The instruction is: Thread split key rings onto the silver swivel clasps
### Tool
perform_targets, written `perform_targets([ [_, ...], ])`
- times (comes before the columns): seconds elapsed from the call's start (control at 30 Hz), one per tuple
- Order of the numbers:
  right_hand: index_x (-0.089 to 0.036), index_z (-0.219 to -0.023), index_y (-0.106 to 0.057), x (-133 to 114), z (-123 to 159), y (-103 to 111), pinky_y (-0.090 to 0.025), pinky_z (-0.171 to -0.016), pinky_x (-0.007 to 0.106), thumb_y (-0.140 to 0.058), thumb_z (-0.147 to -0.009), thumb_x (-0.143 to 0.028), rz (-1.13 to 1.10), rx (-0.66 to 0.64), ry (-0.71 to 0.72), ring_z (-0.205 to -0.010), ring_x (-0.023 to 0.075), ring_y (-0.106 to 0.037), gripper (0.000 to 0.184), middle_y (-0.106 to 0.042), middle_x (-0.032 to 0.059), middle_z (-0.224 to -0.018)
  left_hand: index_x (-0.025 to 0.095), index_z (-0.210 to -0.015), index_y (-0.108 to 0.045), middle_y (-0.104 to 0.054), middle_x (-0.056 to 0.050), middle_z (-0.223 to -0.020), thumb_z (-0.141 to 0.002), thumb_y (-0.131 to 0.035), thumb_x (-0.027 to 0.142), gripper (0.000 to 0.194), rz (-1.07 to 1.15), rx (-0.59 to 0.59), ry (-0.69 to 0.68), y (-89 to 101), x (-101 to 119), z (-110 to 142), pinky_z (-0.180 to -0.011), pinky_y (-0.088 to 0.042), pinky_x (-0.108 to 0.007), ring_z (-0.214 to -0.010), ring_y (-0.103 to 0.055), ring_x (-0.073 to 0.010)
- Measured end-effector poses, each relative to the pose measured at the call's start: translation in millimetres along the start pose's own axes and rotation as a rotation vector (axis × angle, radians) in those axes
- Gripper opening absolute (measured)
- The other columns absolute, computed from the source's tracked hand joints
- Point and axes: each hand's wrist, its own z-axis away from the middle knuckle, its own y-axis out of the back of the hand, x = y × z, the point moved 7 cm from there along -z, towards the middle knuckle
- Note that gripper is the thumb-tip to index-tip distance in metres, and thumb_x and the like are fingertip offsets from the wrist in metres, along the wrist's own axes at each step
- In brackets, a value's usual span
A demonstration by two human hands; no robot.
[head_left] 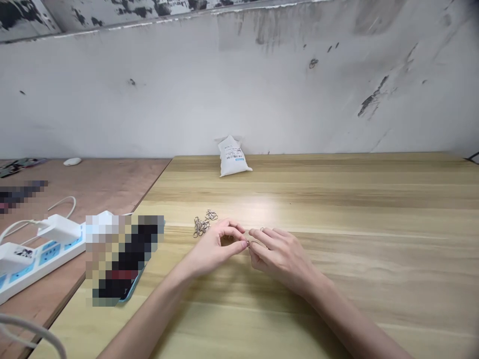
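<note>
My left hand (211,247) and my right hand (280,259) meet above the light wood-grain table (337,199), their fingertips pinching a small metal ring (248,244). The fingers hide part of the ring. A small heap of silver metal lobster clasps (202,225) lies just beyond my left hand, close to its knuckles but not clearly touching it. Another tiny metal ring (262,230) shows by the fingers of my right hand.
A white printed plastic pouch (232,157) stands at the table's back edge against a scuffed white wall (187,99). To the left are a pixelated object (123,259), a white power strip (41,259) with plugged-in adapters, and a white computer mouse (72,161) on a lower brown board.
</note>
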Motion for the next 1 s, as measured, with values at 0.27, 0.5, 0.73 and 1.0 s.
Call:
perform_targets([
  [0.27, -0.018, -0.08, -0.061, -3.8, -2.7, 1.7, -0.035, -0.06, 0.029, -0.053, -0.089, -0.011, -0.019, -0.025, 0.014, -0.07, 0.0145, -0.054, 0.014, -0.068, 0.0029, -0.085, 0.02, -0.069, -0.067, -0.061, -0.005, -0.111, -0.08, -0.066, 0.024, 0.012, -0.075, 0.017, -0.013, 0.2, 1.0, -0.1, -0.1, -0.044, -0.037, -0.11, -0.058, -0.0218],
  [0.5, -0.017, -0.074, -0.061, 22.3, 8.0, -18.4, -0.032, -0.053, 0.024, -0.045, -0.098, -0.033, -0.737, -0.209, -0.577, -0.055, 0.0104, -0.044, 0.033, -0.056, 0.0, -0.064, 0.021, -0.073, -0.066, -0.063, -0.005, -0.116, -0.08, -0.064, 0.014, 0.01, -0.516, 0.267, -0.409, 5.4, 27.7, 10.6, -0.102, -0.041, -0.043, -0.122, -0.051, -0.0257],
  [0.73, -0.015, -0.078, -0.06, 7.9, 23.5, -45.8, -0.027, -0.037, 0.017, -0.058, -0.089, -0.05, -1.835, -0.412, -1.122, -0.04, 0.0059, -0.041, 0.037, -0.059, -0.0007, -0.056, 0.021, -0.08, -0.065, -0.068, -0.005, -0.114, -0.081, -0.063, 0.01, 0.01, -0.951, 0.491, -0.887, -9.3, 53.0, 31.2, -0.106, -0.041, -0.041, -0.121, -0.056, -0.0232],
  [1.0, -0.021, -0.079, -0.047, 7.6, 24.5, -39.7, -0.032, -0.034, 0.016, -0.051, -0.092, -0.05, -2.011, -0.497, -1.21, -0.032, 0.0075, -0.039, 0.031, -0.048, -0.0081, -0.044, 0.021, -0.081, -0.065, -0.067, -0.006, -0.118, -0.08, -0.064, 0.01, 0.011, -0.905, 0.481, -0.852, -2.6, 51.4, 29.6, -0.104, -0.042, -0.042, -0.123, -0.053, -0.0244],
])
